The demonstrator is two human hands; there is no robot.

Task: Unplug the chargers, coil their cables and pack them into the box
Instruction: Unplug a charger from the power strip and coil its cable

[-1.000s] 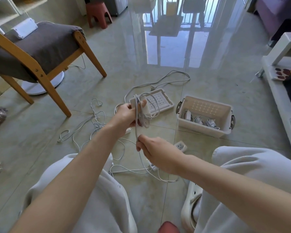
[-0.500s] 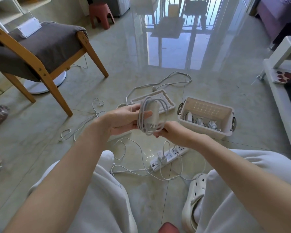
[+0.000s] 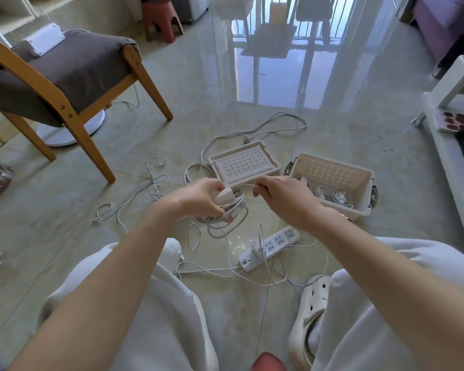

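My left hand point(image 3: 198, 199) grips a white charger point(image 3: 224, 196) together with its coiled cable point(image 3: 229, 210), held above the floor. My right hand point(image 3: 281, 199) pinches the free end of that cable, stretched taut between the two hands. The white box point(image 3: 359, 180) stands on the floor to the right, with several coiled chargers point(image 3: 332, 196) inside. Its lid point(image 3: 244, 163) lies upside down beside it. A white power strip point(image 3: 268, 247) lies below my hands with one charger point(image 3: 256, 246) plugged in. Loose cables point(image 3: 150, 188) trail over the floor to the left.
A wooden chair point(image 3: 73, 76) with a grey cushion stands at the left, a white device on it. A red stool point(image 3: 161, 18) is at the back. White furniture point(image 3: 445, 135) runs along the right. My knees and a white shoe point(image 3: 311, 309) fill the foreground.
The coil went from upright between both hands to bunched in my left hand. My right hand left the coil and drew the cable's end out to the right.
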